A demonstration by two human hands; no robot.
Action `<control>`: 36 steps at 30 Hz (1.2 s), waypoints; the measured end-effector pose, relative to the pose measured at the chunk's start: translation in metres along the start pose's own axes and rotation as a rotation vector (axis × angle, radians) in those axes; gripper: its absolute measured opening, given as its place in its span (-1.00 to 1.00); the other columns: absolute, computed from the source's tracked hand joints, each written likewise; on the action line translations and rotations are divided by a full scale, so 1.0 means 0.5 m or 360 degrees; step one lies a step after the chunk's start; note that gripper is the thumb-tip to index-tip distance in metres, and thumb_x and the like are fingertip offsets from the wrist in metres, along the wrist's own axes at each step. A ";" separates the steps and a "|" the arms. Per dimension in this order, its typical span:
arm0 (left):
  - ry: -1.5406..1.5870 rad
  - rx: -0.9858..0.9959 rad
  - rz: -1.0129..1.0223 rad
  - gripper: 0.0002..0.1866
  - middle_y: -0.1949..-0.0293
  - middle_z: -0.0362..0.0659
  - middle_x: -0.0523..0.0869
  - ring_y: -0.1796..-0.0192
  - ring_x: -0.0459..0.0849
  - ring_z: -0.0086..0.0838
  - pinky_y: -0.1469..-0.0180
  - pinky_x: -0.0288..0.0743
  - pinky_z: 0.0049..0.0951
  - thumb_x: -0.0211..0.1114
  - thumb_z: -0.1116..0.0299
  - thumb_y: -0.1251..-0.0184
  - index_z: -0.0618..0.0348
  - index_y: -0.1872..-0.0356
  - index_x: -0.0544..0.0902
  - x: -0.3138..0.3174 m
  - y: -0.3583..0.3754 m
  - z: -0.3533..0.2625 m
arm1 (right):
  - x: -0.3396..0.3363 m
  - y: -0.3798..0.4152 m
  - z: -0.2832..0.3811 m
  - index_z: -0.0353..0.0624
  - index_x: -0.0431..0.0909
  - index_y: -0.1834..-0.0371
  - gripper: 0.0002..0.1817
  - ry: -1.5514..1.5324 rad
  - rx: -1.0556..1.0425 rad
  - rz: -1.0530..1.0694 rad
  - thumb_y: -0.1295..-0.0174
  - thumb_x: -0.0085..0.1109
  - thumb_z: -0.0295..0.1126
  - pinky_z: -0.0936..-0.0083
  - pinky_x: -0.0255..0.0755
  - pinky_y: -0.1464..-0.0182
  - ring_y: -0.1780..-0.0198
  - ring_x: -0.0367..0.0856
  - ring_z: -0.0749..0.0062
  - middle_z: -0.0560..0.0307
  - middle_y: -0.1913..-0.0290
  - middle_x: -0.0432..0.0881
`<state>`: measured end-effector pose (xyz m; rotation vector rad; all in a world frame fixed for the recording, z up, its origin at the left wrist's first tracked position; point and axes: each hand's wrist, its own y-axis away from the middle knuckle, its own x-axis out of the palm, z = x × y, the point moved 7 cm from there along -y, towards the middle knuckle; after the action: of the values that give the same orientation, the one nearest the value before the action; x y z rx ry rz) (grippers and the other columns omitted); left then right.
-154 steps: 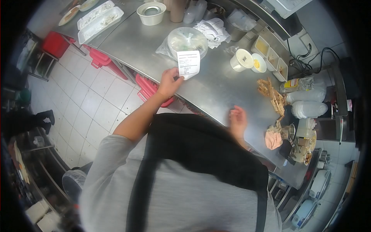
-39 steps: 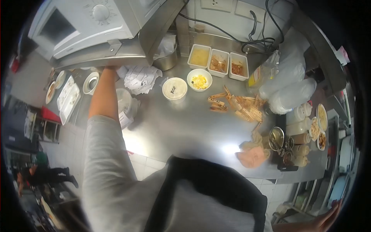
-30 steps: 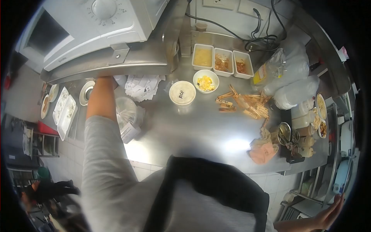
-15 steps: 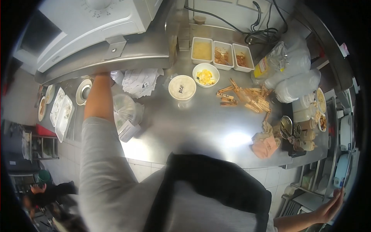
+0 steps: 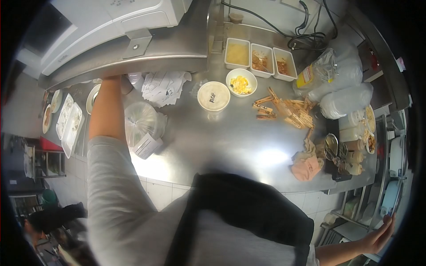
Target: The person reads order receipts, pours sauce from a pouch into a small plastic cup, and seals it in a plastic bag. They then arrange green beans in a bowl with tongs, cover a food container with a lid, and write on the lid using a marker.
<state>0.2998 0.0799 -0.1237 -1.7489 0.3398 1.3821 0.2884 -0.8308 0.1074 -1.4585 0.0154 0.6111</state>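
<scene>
My left arm reaches under the metal shelf (image 5: 173, 64) at the upper left, and the left hand itself is hidden beneath it. Beside that forearm are a tied clear plastic bag (image 5: 140, 116) with a paper label, and a stack of printed slips (image 5: 163, 88). Far at the lower right, my right hand (image 5: 380, 236) is held out beside the shelving, its fingers extended and nothing visible in it. A lidded tub marked RICE (image 5: 213, 96) and a white bowl of yellow food (image 5: 241, 83) stand on the steel counter (image 5: 213, 142).
Three white trays (image 5: 262, 60) sit at the back. Wooden clips (image 5: 293, 113), a pink cloth (image 5: 306, 165), clear containers (image 5: 346, 99) and a utensil holder (image 5: 330, 145) lie to the right. Open foam boxes (image 5: 72, 128) are at the left. Another person (image 5: 53, 221) is at the lower left.
My left forearm has shifted slightly left under the shelf. The view has moved a little, so the counter items appear further right. My right hand remains extended at the lower right.
</scene>
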 end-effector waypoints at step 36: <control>-0.0015 -0.0029 -0.0025 -0.54 -0.03 -0.03 0.57 -0.06 0.52 -0.27 -0.10 0.36 -0.35 0.31 0.21 -0.10 0.20 -0.02 0.54 -0.024 0.010 0.019 | 0.001 -0.010 -0.003 -0.46 0.48 -0.02 -0.70 -0.0030 -0.0146 0.0133 -0.39 -0.11 -0.44 0.56 0.48 0.10 0.19 0.59 0.39 -0.05 0.13 0.61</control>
<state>0.2861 0.0806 -0.1155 -1.7558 0.3087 1.3859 0.2912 -0.8320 0.1117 -1.5466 0.0341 0.7012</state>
